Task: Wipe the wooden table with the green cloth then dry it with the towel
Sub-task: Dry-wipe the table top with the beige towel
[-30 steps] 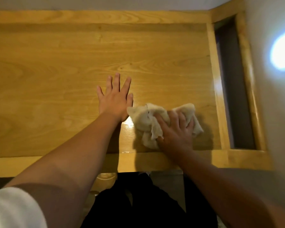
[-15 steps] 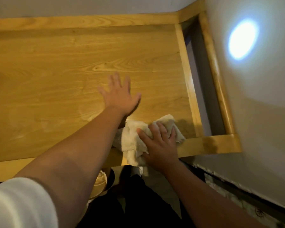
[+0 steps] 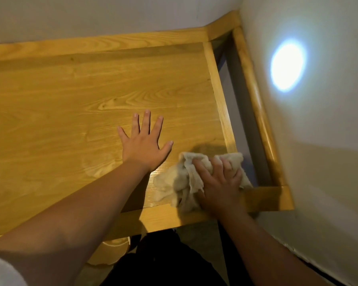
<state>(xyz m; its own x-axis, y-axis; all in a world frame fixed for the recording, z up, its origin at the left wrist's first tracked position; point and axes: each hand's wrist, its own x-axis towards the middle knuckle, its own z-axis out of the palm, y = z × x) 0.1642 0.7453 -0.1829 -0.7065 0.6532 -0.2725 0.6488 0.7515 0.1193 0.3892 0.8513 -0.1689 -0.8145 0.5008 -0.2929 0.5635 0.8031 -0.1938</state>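
left hand: your left hand [image 3: 143, 148] lies flat, palm down, on the honey-coloured wooden table [image 3: 70, 112]; fingers spread, gripping nothing, forearm reaching in from the lower left.
right hand: your right hand [image 3: 219, 182] presses down on the crumpled cream-white towel [image 3: 174, 182]; fingers curled into the bunched fabric and grasping it, thumb side toward the towel's middle.
towel position: at the near right corner of the tabletop panel, touching the raised wooden frame along the near edge and reaching the right-hand rail; part of it sticks out past your fingers toward the far side.
hands relation: left hand just beside the towel, to its left and slightly farther from you; the two are not touching.
table surface: grain visible, with a shiny patch just below your left wrist beside the towel; a shadow falls on the wood right behind the towel.
table frame: lighter wooden border runs round the panel; a dark gap [image 3: 244, 112] lies between the right rail and an outer wooden rail by the wall.
surroundings: pale wall [image 3: 329, 162] on the right with a bright round light spot [image 3: 287, 66]; white sleeve [image 3: 2, 273] at lower left, dark clothing below the table edge.
green cloth: not seen in this view.
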